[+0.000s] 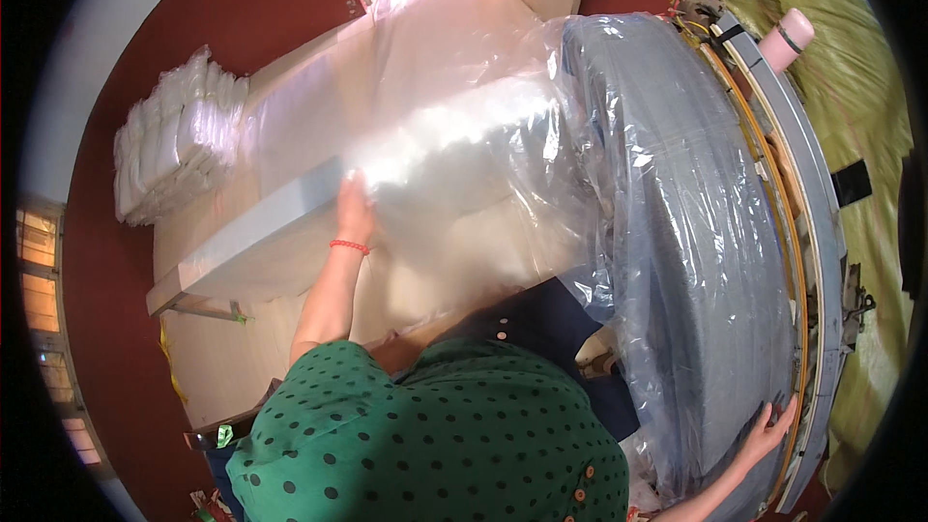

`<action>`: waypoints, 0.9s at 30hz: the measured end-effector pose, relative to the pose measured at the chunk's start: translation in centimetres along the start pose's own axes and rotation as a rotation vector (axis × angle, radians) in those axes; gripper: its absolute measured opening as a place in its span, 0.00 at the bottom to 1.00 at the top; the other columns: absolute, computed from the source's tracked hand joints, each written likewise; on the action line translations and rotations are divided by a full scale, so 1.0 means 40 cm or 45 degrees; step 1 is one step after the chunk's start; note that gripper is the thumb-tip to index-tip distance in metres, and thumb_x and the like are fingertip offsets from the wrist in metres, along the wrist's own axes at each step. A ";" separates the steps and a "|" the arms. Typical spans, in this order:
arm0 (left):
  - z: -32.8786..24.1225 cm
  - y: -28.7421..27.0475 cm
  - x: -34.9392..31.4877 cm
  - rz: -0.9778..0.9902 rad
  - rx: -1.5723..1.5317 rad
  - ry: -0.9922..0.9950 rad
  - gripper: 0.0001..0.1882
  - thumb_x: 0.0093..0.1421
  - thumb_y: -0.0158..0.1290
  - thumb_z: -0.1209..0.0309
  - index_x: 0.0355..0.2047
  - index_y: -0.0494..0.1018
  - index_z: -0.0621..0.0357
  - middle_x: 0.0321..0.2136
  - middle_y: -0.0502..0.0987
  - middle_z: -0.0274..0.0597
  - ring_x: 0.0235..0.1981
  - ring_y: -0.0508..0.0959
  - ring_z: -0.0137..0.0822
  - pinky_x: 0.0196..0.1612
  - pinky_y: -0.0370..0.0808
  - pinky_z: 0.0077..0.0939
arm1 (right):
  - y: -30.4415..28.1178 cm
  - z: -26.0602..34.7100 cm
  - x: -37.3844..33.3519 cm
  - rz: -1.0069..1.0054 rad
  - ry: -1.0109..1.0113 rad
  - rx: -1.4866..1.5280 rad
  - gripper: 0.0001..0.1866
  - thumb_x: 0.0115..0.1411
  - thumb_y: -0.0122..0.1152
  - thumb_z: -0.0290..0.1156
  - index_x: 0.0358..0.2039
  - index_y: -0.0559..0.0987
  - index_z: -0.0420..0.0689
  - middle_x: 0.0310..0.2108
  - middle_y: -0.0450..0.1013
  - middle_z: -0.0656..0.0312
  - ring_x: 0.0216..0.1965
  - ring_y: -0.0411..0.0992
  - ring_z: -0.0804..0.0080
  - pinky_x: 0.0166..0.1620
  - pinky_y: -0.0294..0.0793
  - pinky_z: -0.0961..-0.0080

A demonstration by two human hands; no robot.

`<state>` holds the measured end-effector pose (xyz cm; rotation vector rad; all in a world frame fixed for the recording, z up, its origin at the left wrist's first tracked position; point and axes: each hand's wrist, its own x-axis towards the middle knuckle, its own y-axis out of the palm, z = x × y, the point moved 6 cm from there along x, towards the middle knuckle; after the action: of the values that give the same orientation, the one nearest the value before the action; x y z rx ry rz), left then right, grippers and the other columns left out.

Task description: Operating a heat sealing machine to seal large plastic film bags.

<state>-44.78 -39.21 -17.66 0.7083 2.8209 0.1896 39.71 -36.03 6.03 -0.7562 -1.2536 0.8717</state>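
Note:
A large sheet of clear plastic film (454, 145) stretches across a pale table and catches strong glare. My left hand (356, 208), with a red bead bracelet at its wrist, lies on the film near the raised grey edge of a board (261, 222); its fingers look stretched out, though glare blurs the tips. To the right, bluish clear plastic (706, 232) is heaped in long folds along a bench. At the lower right my right hand (767, 437) rests at the edge of these folds, fingers apart. A small dark object lies by its fingertips, too small to name.
A stack of folded clear plastic bags (179, 140) sits at the table's far left. Along the right runs a long curved-looking metal bar (807, 164) with an orange strip and wires. Beyond it are a pink bottle (786, 39) and yellow-green woven sheeting (851, 68).

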 end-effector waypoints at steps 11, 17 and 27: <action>-0.076 -0.251 -0.063 -0.285 1.734 0.842 0.11 0.53 0.48 0.70 0.33 0.71 0.66 0.31 0.73 0.50 0.32 0.72 0.52 0.37 0.70 0.39 | 0.041 0.017 0.027 0.122 0.179 0.156 0.24 0.58 0.52 0.31 0.55 0.62 0.46 0.53 0.61 0.58 0.41 0.67 0.66 0.37 0.68 0.75; -0.194 -0.361 0.083 -0.491 1.707 0.817 0.11 0.51 0.51 0.70 0.32 0.72 0.66 0.34 0.72 0.51 0.36 0.72 0.47 0.41 0.68 0.34 | 0.047 0.052 0.055 0.128 0.158 0.152 0.24 0.58 0.51 0.30 0.56 0.61 0.47 0.53 0.61 0.59 0.41 0.67 0.68 0.35 0.68 0.77; -0.224 -0.639 0.177 -0.859 1.188 0.400 0.09 0.51 0.47 0.68 0.23 0.72 0.62 0.23 0.74 0.50 0.27 0.74 0.41 0.34 0.69 0.33 | 0.011 -0.024 0.029 0.150 0.173 0.116 0.24 0.58 0.52 0.30 0.55 0.62 0.46 0.52 0.62 0.58 0.41 0.67 0.67 0.35 0.68 0.77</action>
<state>-64.58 -58.79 -14.88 -0.2252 3.1574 -1.2703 40.70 -34.83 6.03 -0.8089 -1.0504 0.9506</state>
